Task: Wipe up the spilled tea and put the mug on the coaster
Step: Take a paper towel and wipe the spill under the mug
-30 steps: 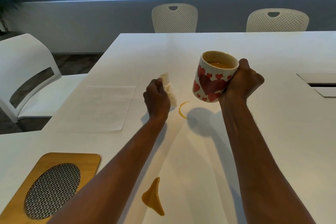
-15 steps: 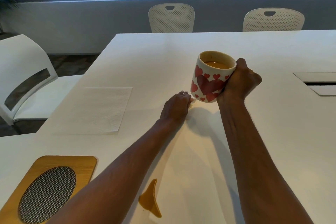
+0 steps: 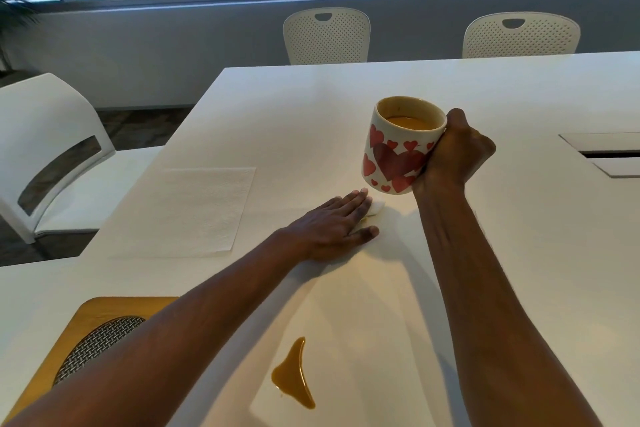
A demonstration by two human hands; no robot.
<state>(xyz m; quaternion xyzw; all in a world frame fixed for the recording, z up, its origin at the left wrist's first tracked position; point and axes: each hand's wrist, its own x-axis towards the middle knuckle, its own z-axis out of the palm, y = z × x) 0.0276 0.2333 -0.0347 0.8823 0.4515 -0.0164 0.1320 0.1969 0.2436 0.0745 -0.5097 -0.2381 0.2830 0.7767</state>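
My right hand (image 3: 450,156) grips a white mug with red hearts (image 3: 398,149), holding it tilted above the table with tea inside. My left hand (image 3: 332,225) lies flat on the table below the mug, fingers spread, pressing a small white tissue wad (image 3: 480,207) whose edge peeks out past the fingertips. A brown tea puddle (image 3: 294,376) lies on the white table (image 3: 311,114) near me. The wooden coaster with a woven metal oval (image 3: 100,333) sits at the near left, partly hidden by my left forearm.
A flat white paper napkin (image 3: 194,211) lies left of my left hand. A recessed cable hatch (image 3: 602,154) is at the right edge. A white chair (image 3: 52,149) stands to the left, two perforated chairs (image 3: 325,35) at the far side.
My left hand moved right with the tissue, flattened onto the table under the mug and covered the tea ring seen earlier. The mug has stayed lifted in my right hand.
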